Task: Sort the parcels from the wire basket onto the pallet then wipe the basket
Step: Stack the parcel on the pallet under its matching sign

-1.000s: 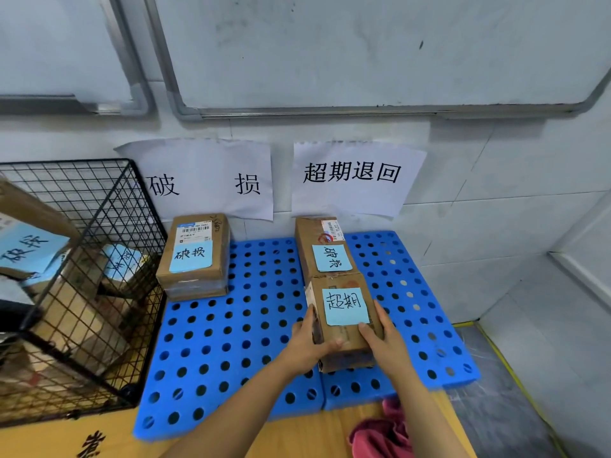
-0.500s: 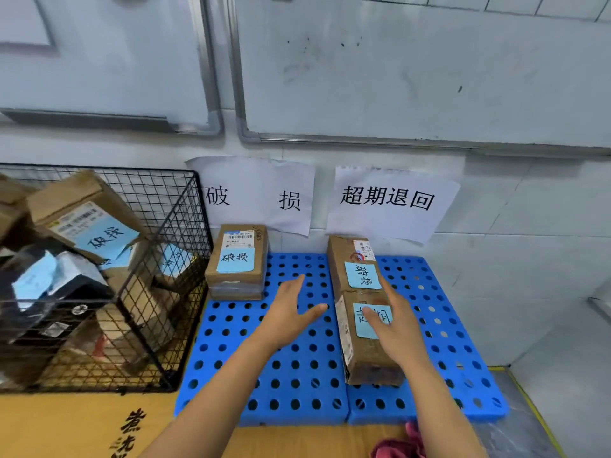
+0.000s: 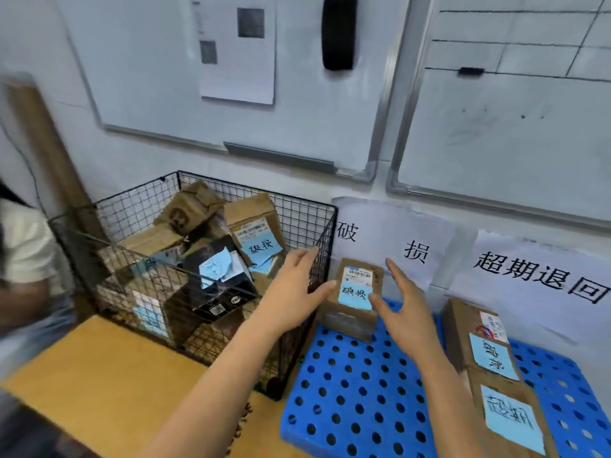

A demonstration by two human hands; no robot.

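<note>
- Both hands are hovering empty, fingers spread wide: the left hand (image 3: pixel 291 292) in front of the wire basket's (image 3: pixel 325 233) right wall, the right hand (image 3: pixel 405 305) above the blue pallet (image 3: pixel 357 391).
- Cardboard parcels (image 3: pixel 254 229) with blue notes are lying heaped inside the basket.
- One parcel (image 3: pixel 355 292) is sitting at the pallet's far left corner, two more (image 3: pixel 489 365) along its right side.

Two whiteboards (image 3: pixel 231 77) hang above paper signs (image 3: pixel 390 239), with a black eraser (image 3: pixel 339 31) stuck on.
</note>
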